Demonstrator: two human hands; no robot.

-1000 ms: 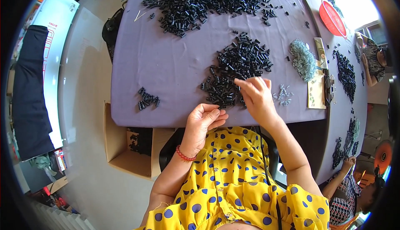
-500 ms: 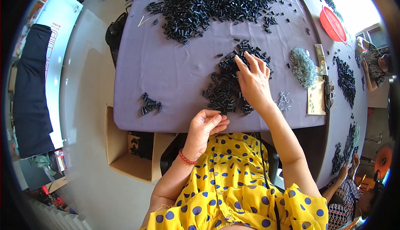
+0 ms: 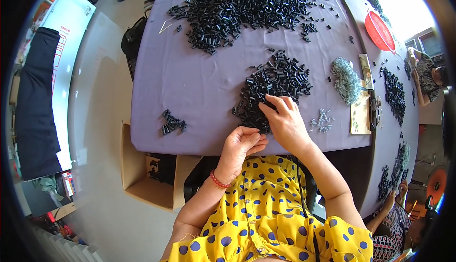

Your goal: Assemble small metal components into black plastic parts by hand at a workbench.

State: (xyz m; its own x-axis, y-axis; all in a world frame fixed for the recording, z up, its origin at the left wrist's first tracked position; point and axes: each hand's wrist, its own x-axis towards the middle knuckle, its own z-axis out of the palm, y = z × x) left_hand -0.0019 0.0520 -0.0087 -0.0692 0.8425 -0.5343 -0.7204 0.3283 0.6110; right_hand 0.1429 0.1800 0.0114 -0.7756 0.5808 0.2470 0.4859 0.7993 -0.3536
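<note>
My left hand is at the table's near edge, fingers closed in a pinch. What it pinches is hidden; a red bead bracelet circles its wrist. My right hand is over the near part of a heap of small black tubular pieces. Its thumb and forefinger are bent and a little apart at the tips, with no piece plainly visible between them. To the right of this hand lies a small scatter of clear pieces.
A larger black heap covers the far table. A small black cluster lies left. At right are a tangled clear pile, a tan board, glasses and a red basket. A cardboard box stands below. Other people sit at right.
My right hand has drawn back from the heap's far part toward me, nearer my left hand. My left hand stays pinched and has shifted slightly right.
</note>
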